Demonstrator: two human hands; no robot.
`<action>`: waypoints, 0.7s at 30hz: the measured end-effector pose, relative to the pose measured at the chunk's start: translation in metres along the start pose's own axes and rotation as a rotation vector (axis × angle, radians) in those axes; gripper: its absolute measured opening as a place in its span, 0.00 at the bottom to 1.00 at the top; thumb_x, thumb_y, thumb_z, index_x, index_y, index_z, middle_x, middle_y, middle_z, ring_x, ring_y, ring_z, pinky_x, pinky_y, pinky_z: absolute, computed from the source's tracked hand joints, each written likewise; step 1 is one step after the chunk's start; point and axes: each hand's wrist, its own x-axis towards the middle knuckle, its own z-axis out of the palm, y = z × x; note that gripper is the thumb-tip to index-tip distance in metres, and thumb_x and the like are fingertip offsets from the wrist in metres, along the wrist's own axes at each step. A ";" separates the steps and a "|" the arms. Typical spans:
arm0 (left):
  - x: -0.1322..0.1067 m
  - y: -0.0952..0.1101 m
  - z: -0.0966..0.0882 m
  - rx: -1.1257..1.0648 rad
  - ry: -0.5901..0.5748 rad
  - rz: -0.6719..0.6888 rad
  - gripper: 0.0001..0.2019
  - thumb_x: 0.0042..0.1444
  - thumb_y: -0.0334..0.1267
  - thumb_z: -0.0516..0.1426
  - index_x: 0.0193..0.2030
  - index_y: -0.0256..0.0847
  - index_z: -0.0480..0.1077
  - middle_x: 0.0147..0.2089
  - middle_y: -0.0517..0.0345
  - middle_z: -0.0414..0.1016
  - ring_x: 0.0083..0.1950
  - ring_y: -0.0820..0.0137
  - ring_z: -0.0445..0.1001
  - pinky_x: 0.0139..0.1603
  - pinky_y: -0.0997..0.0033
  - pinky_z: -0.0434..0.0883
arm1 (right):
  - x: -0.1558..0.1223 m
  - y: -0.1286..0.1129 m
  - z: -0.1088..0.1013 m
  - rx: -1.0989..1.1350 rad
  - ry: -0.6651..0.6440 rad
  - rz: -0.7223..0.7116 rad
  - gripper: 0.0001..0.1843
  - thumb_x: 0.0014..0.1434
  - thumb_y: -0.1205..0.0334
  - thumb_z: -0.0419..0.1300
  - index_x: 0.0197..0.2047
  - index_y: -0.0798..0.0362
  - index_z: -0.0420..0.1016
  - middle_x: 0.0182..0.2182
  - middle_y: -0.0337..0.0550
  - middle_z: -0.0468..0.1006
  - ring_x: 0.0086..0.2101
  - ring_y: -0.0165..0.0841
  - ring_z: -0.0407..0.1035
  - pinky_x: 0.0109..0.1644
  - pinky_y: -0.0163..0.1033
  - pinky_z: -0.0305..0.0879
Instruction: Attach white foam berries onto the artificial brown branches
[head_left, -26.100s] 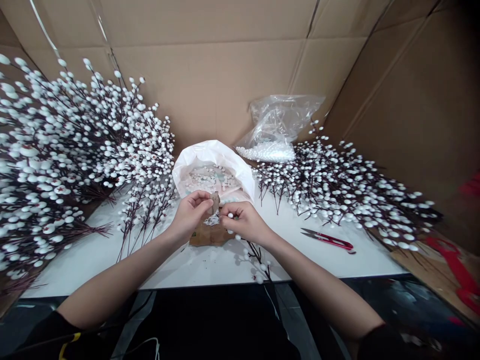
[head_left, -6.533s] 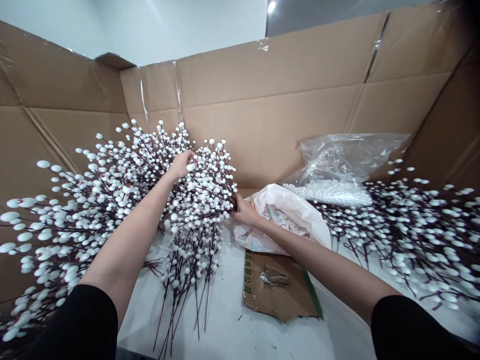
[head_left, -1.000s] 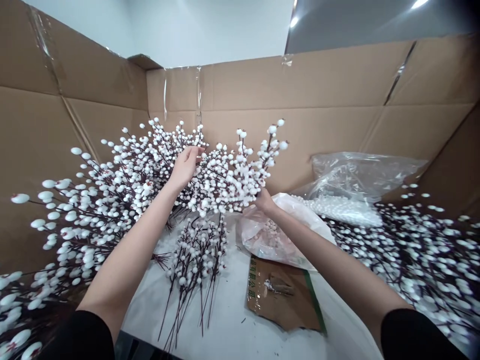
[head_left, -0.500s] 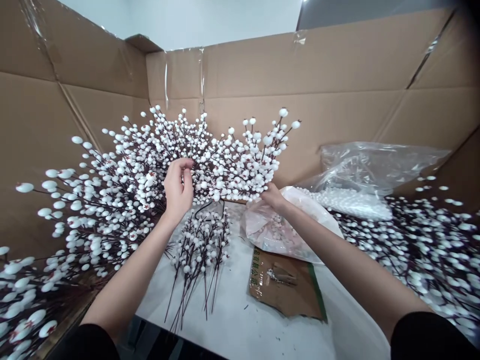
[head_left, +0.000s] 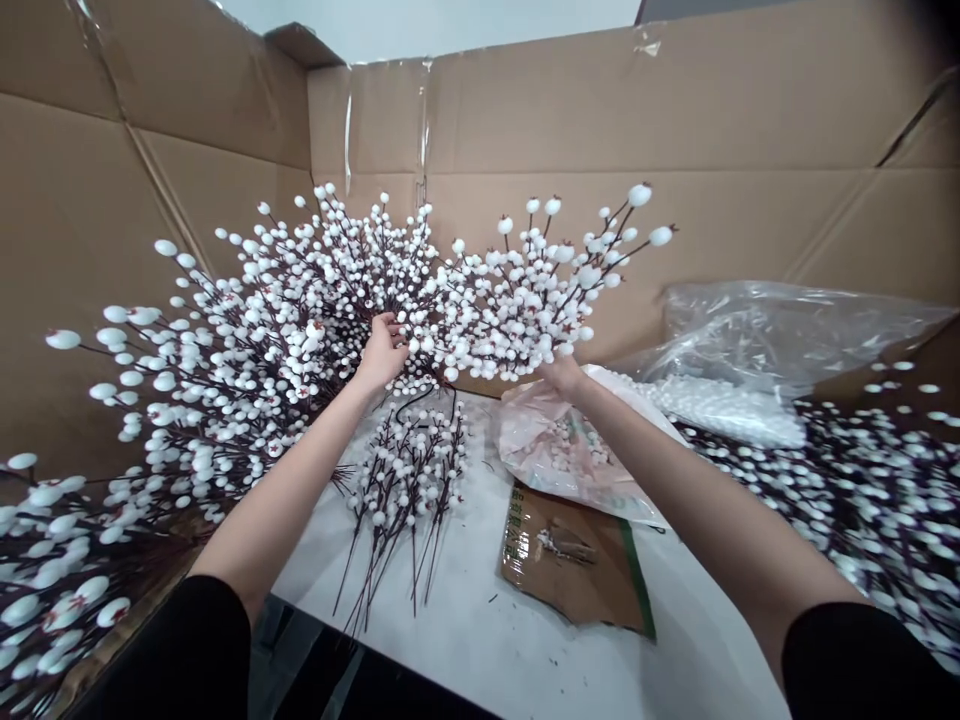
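White artificial berry branches with dark stems fill the space around both hands. My left hand (head_left: 385, 352) reaches in between the large berry mass (head_left: 262, 340) and the bunch at the right, its fingers curled round a branch there; the tips are partly covered by berries. A bunch of berry branches (head_left: 517, 310) fans up and right above my right hand (head_left: 561, 374). That hand is closed at the underside of the bunch, most fingers hidden behind berries. Below and between the hands, several short berry sprigs (head_left: 409, 470) lie on the white tabletop (head_left: 480, 650), bare stems towards me.
Tall cardboard walls (head_left: 525, 120) enclose the back and left. At the right are a white plastic bag (head_left: 540, 440) with loose berries inside, a torn cardboard piece (head_left: 577, 590), a clear bag (head_left: 750, 320) and more berry branches (head_left: 862, 500). Small scraps dot the tabletop.
My left hand has moved right and deeper into the berries, its fingers now closing among them. My right hand and the bunch have shifted right. The view has tilted down slightly.
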 end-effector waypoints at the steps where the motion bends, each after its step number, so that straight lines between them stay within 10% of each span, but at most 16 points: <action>1: 0.005 -0.002 0.000 -0.006 -0.023 -0.024 0.27 0.43 0.23 0.57 0.52 0.36 0.58 0.46 0.49 0.70 0.43 0.67 0.73 0.45 0.64 0.70 | 0.004 0.001 0.001 0.011 0.002 0.013 0.24 0.39 0.56 0.67 0.41 0.55 0.74 0.39 0.49 0.80 0.44 0.47 0.71 0.48 0.51 0.69; 8: 0.015 -0.008 0.006 -0.014 -0.113 -0.069 0.07 0.49 0.35 0.58 0.35 0.35 0.69 0.32 0.54 0.74 0.32 0.71 0.71 0.30 0.74 0.68 | 0.008 0.002 0.003 0.073 0.021 0.124 0.27 0.31 0.65 0.69 0.40 0.57 0.75 0.40 0.48 0.80 0.45 0.46 0.69 0.50 0.49 0.67; 21: 0.013 -0.013 0.014 0.081 0.074 0.088 0.08 0.50 0.41 0.59 0.31 0.39 0.66 0.28 0.59 0.70 0.28 0.69 0.71 0.33 0.69 0.70 | -0.009 0.009 0.014 0.122 0.110 0.243 0.15 0.33 0.69 0.67 0.28 0.55 0.71 0.24 0.37 0.75 0.30 0.35 0.68 0.35 0.38 0.67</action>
